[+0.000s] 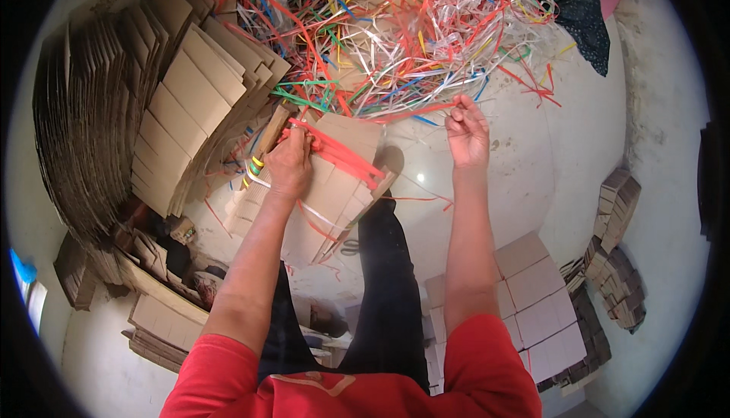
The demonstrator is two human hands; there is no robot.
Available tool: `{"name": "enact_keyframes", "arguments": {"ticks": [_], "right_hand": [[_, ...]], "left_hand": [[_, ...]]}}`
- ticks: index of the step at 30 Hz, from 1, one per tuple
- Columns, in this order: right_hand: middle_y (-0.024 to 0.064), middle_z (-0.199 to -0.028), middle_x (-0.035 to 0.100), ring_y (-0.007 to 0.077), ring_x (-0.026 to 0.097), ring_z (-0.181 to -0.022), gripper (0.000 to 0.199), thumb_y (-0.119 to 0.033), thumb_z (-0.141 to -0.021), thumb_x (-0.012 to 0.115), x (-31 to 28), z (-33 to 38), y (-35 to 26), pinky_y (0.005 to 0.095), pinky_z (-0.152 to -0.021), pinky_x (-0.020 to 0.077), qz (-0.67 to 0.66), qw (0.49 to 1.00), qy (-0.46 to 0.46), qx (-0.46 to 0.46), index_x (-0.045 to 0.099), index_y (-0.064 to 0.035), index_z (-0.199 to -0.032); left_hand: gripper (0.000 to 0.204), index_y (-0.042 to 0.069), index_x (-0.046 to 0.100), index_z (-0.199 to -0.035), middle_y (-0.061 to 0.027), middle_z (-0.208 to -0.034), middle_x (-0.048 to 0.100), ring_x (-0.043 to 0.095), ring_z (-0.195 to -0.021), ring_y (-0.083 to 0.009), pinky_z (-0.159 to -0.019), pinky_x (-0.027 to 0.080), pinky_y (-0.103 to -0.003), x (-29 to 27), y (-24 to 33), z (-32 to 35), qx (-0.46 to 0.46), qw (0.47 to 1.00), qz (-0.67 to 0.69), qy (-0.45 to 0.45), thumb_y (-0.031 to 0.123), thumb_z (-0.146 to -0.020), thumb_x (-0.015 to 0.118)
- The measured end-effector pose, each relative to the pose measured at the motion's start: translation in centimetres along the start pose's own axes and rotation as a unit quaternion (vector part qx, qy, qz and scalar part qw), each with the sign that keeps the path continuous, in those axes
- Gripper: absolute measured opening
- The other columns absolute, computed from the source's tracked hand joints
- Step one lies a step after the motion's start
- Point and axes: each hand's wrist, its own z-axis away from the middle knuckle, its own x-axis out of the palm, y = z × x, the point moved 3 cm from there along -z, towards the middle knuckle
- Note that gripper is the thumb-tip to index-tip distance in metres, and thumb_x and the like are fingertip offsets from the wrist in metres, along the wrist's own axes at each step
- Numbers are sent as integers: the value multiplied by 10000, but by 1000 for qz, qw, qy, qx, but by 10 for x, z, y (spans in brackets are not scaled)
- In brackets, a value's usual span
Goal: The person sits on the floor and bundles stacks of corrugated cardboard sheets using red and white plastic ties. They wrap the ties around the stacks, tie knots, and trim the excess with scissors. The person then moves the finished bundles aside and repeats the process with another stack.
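— Red plastic strap (338, 152) runs across the top of the bundle of flat cardboard blanks (327, 190), which sits at the person's knees, just left of centre. Where could that slip?

— At the pinned end, most likely. The left hand (291, 161) presses down on the bundle at its ten o'clock corner, fingers closed over the strap there. If that pressure eases while the other end is pulled, the strap may slide off the corner and the blanks could fan out.

— And the right hand (467, 131)?

— It is raised at about one o'clock from the bundle, fingertips pinched narrow on a thin strand that leads up toward the tangle of coloured strapping (395, 30) at twelve o'clock. Whether that strand is the same red strap cannot be told. A loose end could snag in the tangle and drag more strips along.

— How do the arms sit?

— Both forearms reach forward from the red sleeves (487, 365), the left one angled inward and low, the right one nearly straight and lifted. Tall stacks of cardboard blanks (152, 114) lean at nine o'clock; a sideways jolt might tip them.
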Motion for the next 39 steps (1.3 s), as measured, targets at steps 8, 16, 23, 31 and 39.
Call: {"name": "enact_keyframes", "arguments": {"ticks": [8,16,23,31,39], "right_hand": [[156,-1067,621,98,482,-663,351,-8,-754,647,76,-6,-107,200,-530,380,90,982,-155,-61,584,71,-1090],[99,-874,655,112,581,-633,271,-36,-792,596,51,-40,-45,224,-535,463,392,900,6,190,613,45,-1050],[47,-821,649,95,592,-598,171,-67,-831,582,-18,-106,-48,215,-496,472,529,827,141,128,639,-18,-985],[97,-895,630,145,594,-561,207,32,-847,491,-57,-167,-70,248,-420,477,441,865,232,-66,616,2,-1010],[66,-935,585,169,614,-653,387,14,-868,440,-88,-219,-103,283,-481,491,491,807,327,-12,497,-65,-1243]], "left_hand": [[111,99,501,-846,-82,-597,550,582,-564,-264,-486,412,-388,2,1,0,1,1000,-5,7,184,-870,568],[92,103,519,-874,-75,-609,556,582,-561,-257,-487,419,-378,5,0,2,0,1000,-31,-6,166,-857,583],[94,94,529,-879,-73,-617,558,581,-561,-247,-490,424,-367,7,-1,2,6,999,-33,11,134,-836,602],[92,73,543,-877,-75,-591,525,563,-535,-248,-472,418,-358,7,-1,4,3,999,-37,11,114,-828,610],[119,70,564,-897,-76,-615,537,569,-550,-247,-499,430,-345,8,-1,3,11,999,-30,16,101,-804,631]]}}
